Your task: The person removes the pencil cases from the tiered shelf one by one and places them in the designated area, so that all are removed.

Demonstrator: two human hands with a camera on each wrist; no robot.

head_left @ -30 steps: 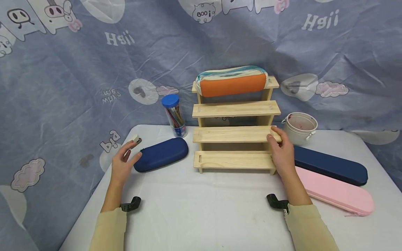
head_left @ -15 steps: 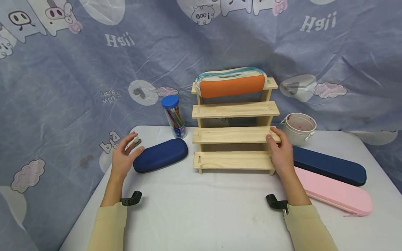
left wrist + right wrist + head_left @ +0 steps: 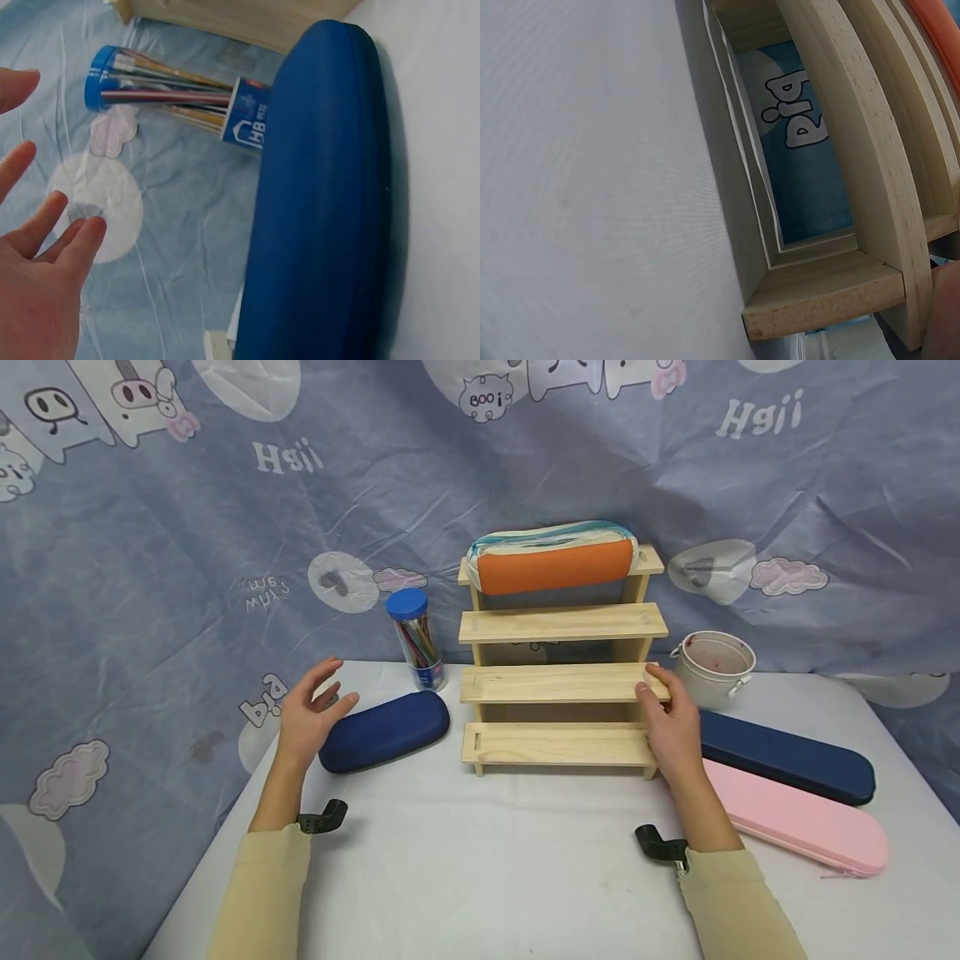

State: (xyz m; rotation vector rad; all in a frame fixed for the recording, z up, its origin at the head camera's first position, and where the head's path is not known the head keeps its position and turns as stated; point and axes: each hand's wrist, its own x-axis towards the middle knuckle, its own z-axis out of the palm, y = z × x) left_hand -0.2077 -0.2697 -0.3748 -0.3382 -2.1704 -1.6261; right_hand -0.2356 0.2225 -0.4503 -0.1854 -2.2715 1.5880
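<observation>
My left hand (image 3: 306,717) hovers at the near left end of a dark blue zip pencil case (image 3: 386,731), its fingers spread and nothing between them. In the left wrist view the same pencil case (image 3: 319,202) lies apart from the fingertips. A small pale object (image 3: 217,345) shows partly behind the case; its kind is unclear. My right hand (image 3: 670,727) holds the right end of the third board down on a four-tier wooden shelf (image 3: 555,683), thumb in front. The right wrist view shows only a sliver of that hand (image 3: 943,319) beside the shelf's boards (image 3: 877,172).
An orange, white and blue pencil case (image 3: 555,564) lies on the top tier. A blue-lidded tube of pencils (image 3: 418,639) stands left of the shelf. To the right are a white bucket (image 3: 716,668), a navy case (image 3: 787,756) and a pink case (image 3: 802,818).
My left hand has risen and shifted right, away from the small pale object, which it now mostly covers in the head view. The right hand has stayed on the shelf.
</observation>
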